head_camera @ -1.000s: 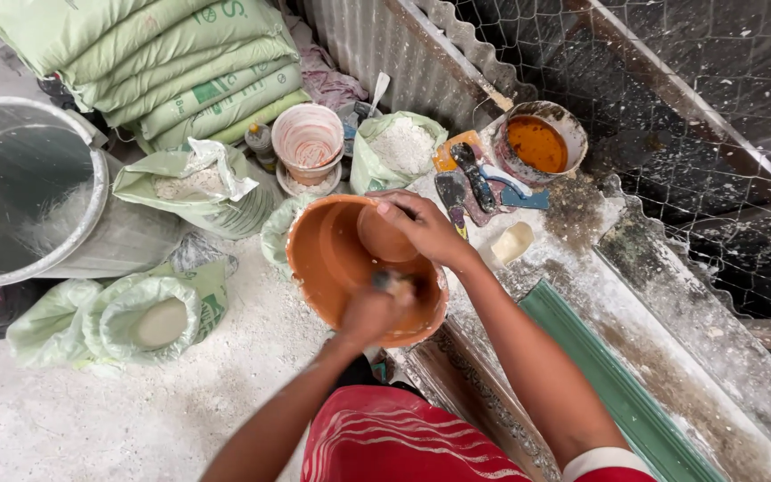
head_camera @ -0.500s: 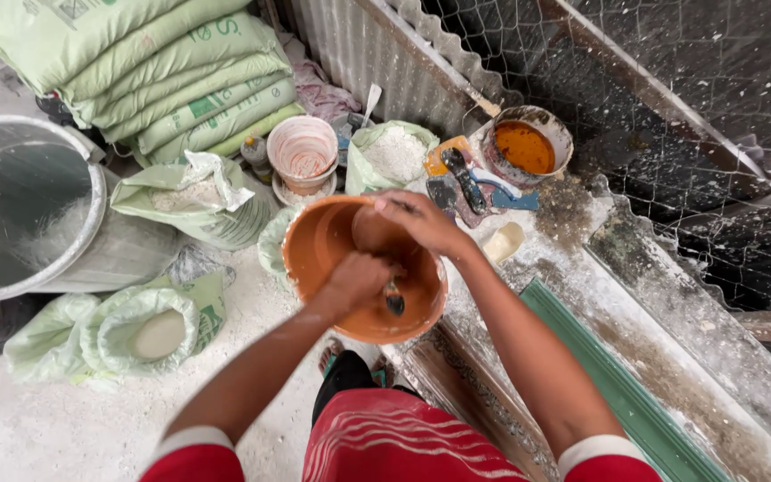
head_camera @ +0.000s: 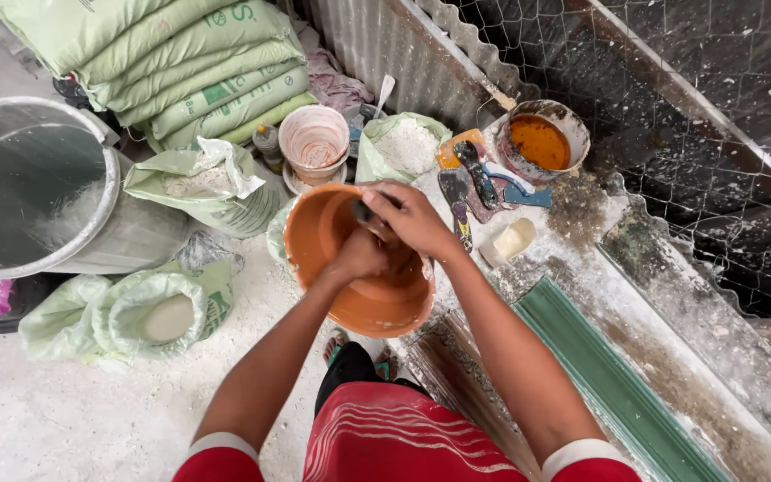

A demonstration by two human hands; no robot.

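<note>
While both hands meet inside the orange bowl (head_camera: 363, 299), the left hand (head_camera: 359, 259) is closed low in the basin and the right hand (head_camera: 412, 219) curls over a small dark tool (head_camera: 363, 211) just above it; what the left grips is hidden. Work looks mid-way through mixing or scraping the bowl's contents. Just beyond the right hand lie scrapers (head_camera: 466, 183) and a pot of orange paste (head_camera: 539, 141); beyond the left, an open sack of white powder (head_camera: 403, 143). A steady bowl seems needed next.
</note>
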